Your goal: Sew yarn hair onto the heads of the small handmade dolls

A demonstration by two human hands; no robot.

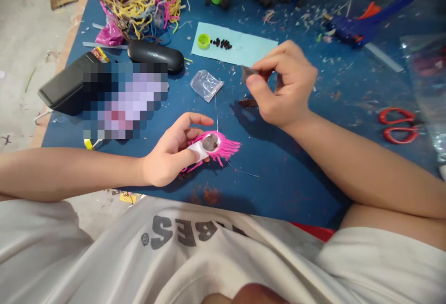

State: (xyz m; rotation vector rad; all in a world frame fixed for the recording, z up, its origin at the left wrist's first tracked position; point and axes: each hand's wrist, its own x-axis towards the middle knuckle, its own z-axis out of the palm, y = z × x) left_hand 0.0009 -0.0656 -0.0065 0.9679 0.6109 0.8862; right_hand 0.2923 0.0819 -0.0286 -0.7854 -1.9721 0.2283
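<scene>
- While I watch the head feed from my end, the left hand (170, 155) rests low on the blue counter (296, 169). Its thumb and fingers are curled around a pink tuft (226, 149), pinching it by its white base.
- A grey disc (211, 142) sits on top of that tuft, facing up, right at the fingertips.
- The right hand (285, 85) hangs above the counter, up and to the right of the tuft and well apart from it. Thumb and forefinger are pressed together on a small dark bit (249, 72); the other fingers are folded in.
- A second dark scrap (248, 103) lies on the counter just under that hand.
- I can see a thin thread near the tuft, but can't tell what it's tied to.
- My read on the step: the tuft is pinned steady while the dark bit is lined up for it. The two aren't touching yet.
- For the next move I'd say the bit needs a slow drop onto the disc area, with the left hand holding firm so the tuft doesn't roll.
- Other stuff: a clear baggie (206, 84) and a pale blue sheet (251, 48) with a green cap (204, 41) and beads (223, 42) on it, both behind the tuft. Red scissors (397, 125) are far off right.
</scene>
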